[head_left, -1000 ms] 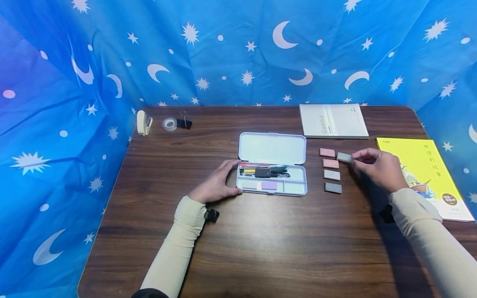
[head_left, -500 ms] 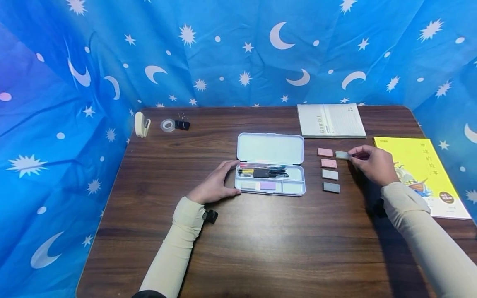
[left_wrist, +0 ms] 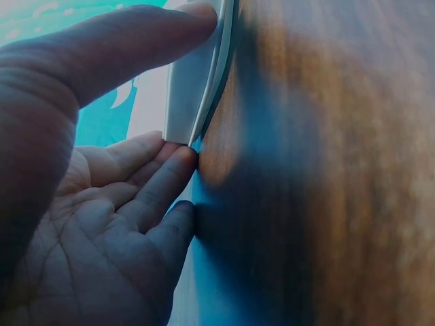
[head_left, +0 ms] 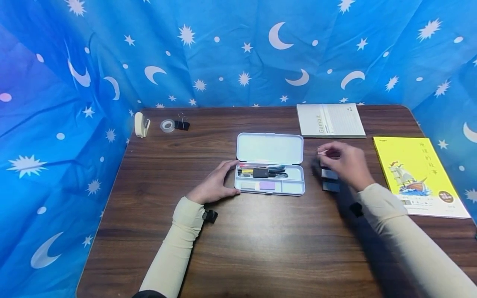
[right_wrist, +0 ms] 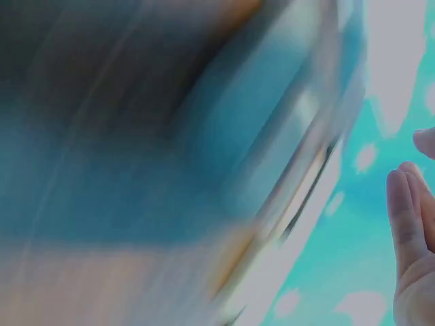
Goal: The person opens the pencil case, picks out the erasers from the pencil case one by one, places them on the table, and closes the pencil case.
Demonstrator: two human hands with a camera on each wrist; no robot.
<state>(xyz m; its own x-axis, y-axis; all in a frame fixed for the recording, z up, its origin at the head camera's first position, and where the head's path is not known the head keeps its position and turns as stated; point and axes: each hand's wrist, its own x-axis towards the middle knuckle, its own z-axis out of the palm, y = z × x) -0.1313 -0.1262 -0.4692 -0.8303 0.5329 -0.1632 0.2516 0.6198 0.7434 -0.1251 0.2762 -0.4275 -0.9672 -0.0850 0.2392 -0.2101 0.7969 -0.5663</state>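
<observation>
An open white pencil case [head_left: 294,188] lies mid-table with its lid [head_left: 270,148] tilted back. It holds several pens [head_left: 261,170], a purple eraser [head_left: 267,186] and a pale eraser [head_left: 248,186]. My left hand [head_left: 213,182] grips the case's left end, thumb at the front corner and fingers at the back one. My right hand [head_left: 346,163] is over the column of erasers right of the case, fingertips right at a pink eraser [head_left: 323,152]. The right wrist view shows the right thumb and fingers [right_wrist: 404,210] apart, nothing visible between them. Two erasers, white [head_left: 329,174] and grey [head_left: 331,187], show below the hand.
A pale notebook [head_left: 331,122] lies at the back right, a yellow book [head_left: 413,174] at the right. A cream stapler [head_left: 140,125], a tape roll [head_left: 167,126] and a black binder clip [head_left: 181,125] sit at the back left. A blue patterned cloth [head_left: 223,54] hangs behind the table.
My right hand has moved left from beside the column, where it pinched a grey eraser, to above the top erasers. That grey eraser is now out of sight. My left hand stays on the case.
</observation>
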